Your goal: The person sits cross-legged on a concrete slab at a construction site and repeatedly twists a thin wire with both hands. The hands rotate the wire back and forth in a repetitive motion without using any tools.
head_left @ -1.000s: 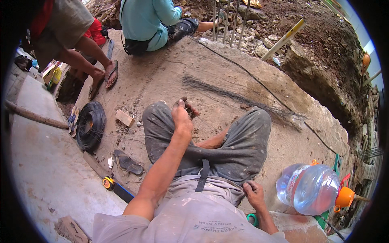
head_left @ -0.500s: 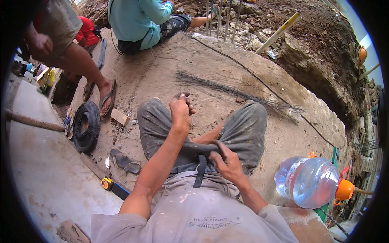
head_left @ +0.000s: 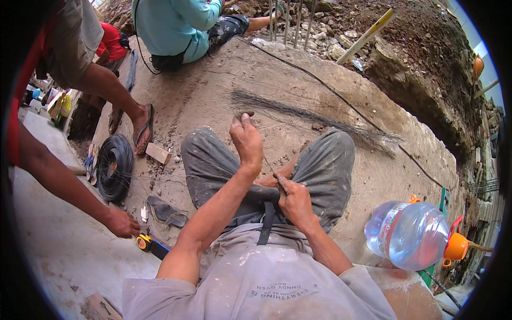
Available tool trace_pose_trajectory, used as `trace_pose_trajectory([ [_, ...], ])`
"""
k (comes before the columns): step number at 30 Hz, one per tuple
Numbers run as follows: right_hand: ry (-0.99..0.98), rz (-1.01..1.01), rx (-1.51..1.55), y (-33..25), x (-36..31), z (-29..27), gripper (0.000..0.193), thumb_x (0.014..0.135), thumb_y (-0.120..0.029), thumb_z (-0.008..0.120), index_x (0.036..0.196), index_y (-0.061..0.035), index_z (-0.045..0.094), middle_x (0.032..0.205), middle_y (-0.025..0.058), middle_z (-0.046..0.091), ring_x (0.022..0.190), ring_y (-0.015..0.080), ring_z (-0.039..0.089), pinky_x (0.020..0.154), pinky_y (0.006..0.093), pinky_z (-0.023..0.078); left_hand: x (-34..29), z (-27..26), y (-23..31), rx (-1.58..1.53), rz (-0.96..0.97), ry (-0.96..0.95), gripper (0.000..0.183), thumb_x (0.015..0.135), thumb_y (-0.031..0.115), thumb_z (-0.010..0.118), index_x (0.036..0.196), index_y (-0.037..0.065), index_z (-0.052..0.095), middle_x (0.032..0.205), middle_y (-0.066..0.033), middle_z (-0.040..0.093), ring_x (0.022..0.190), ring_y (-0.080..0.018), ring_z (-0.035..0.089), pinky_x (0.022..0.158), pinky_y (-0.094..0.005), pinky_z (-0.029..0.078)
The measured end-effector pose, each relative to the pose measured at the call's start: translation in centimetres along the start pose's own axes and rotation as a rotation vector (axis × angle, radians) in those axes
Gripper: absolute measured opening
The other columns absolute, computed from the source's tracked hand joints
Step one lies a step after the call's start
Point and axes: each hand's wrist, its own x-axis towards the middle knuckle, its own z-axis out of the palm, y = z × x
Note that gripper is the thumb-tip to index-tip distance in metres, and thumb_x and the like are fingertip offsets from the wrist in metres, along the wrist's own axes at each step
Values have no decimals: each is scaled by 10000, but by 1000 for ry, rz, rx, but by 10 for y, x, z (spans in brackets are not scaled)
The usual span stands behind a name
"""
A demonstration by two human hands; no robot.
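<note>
Above my crossed legs, my left hand (head_left: pixel 247 141) is closed, its fingers curled around a thin wire (head_left: pixel 270 163). That wire slants down toward my right hand (head_left: pixel 296 204), which is closed on its lower end just above my lap. Past my knees a loose bundle of cut tie wire (head_left: pixel 298 114) lies on the concrete slab (head_left: pixel 197 96). To my left rests a coil of black wire (head_left: pixel 114 169).
A co-worker's hand (head_left: pixel 124 223) is beside a tape measure (head_left: pixel 144 242). Nearby lie a sandal (head_left: pixel 164 210) and a small wooden block (head_left: pixel 158 153). At right lies a large water bottle (head_left: pixel 410 234). Another person (head_left: pixel 178 26) sits ahead; a black cable (head_left: pixel 330 88) crosses the slab.
My right hand has closed from loosely spread fingers, and the wire now shows between my hands. My left hand has shifted slightly right. The co-worker's arm has reached down beside the tape measure.
</note>
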Motion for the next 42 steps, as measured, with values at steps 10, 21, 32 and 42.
trace_pose_trajectory([
  [10,67,316,654,1,1,-9,232,946,-129,522,1063,46,619,713,39,608,563,59,491,511,202,398,4,-4,19,-187,-373,-349,340,1000,235,392,1132,-41,539,887,-134,614,633,-191,614,537,-303,544],
  [21,59,628,1064,9,10,-22,211,976,-174,446,1062,5,516,687,37,560,414,71,456,333,205,359,-40,2,1,-176,-460,-563,399,919,149,381,1201,-106,503,1094,-203,613,782,-266,659,645,-337,563],
  [32,50,679,1324,25,10,-23,140,939,-203,569,971,-66,569,772,-15,560,543,65,494,402,189,373,-42,10,-10,-90,-630,-736,488,803,122,374,1226,-59,536,1182,-185,582,854,-247,607,728,-363,530],
  [42,165,709,1470,43,19,-16,105,939,-197,549,980,-101,563,786,-17,552,602,95,514,460,234,394,-56,10,6,40,-441,-636,318,846,94,440,1082,-41,604,757,-63,592,591,-111,541,536,-253,484],
])
